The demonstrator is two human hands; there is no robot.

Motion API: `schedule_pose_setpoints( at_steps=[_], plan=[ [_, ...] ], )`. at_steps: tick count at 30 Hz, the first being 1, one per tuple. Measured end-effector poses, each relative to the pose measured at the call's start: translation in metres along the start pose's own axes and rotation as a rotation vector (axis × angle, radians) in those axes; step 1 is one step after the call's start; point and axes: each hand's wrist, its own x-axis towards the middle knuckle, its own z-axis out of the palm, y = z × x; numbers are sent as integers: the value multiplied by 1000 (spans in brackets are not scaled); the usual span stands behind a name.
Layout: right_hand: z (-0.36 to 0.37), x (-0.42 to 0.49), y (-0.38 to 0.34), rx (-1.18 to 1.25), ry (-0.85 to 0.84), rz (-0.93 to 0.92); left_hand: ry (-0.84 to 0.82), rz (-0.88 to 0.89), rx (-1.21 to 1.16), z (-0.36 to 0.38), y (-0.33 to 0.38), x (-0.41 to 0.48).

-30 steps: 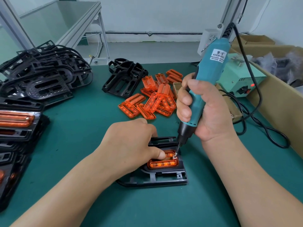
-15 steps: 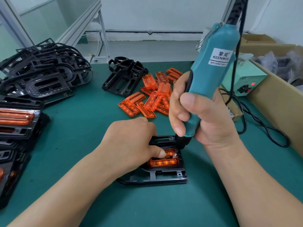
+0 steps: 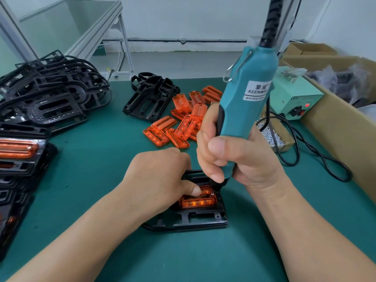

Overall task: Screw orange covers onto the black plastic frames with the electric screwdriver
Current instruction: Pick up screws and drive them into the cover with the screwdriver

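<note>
A black plastic frame lies flat on the green mat in front of me. An orange cover sits in its slot. My left hand rests curled over the frame, its thumb pressing the cover's top edge. My right hand grips the teal electric screwdriver, which stands nearly upright. Its tip comes down at a screw on the cover's right end and is partly hidden by my fingers.
Loose orange covers lie heaped behind the frame, next to a bare black frame. More black frames pile at far left, with assembled ones stacked below. A screw box, power unit, cable and cardboard box stand right.
The screwdriver has swung from leaning away to nearly upright and closer to me, with my right hand rising along it. Its tip stays at the cover's right end. My left hand has not moved.
</note>
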Motion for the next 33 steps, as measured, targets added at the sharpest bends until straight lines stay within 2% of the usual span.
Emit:
schedule_pose_setpoints(
  at_steps=[6, 13, 16, 19, 22, 25, 28, 30, 33],
  plan=[
    [-3, 1, -4, 46, 8, -36, -20, 17, -6, -2, 0, -1],
    [3, 0, -5, 4, 121, -89, -15, 35, -12, -2, 1, -2],
    [-1, 3, -8, 92, 246, -165, 10, 48, -20, 1, -3, 0],
    [-10, 5, -7, 241, 455, -187, 25, 68, -118, 5, -13, -1],
    [-18, 5, -2, 343, 665, -188, 60, 14, -544, 5, -27, 5],
    [-24, 6, -1, 406, 757, -212, 138, -144, -1193, -4, -39, 15],
    [-24, 7, 0, 429, 757, -232, 13, -201, -1787, -11, -42, 16],
    [-23, 7, 1, 435, 758, -232, -62, -183, -1967, -14, -41, 15],
    [-21, 8, 2, 444, 773, -224, -105, -142, -2081, -13, -37, 13]
  ],
)
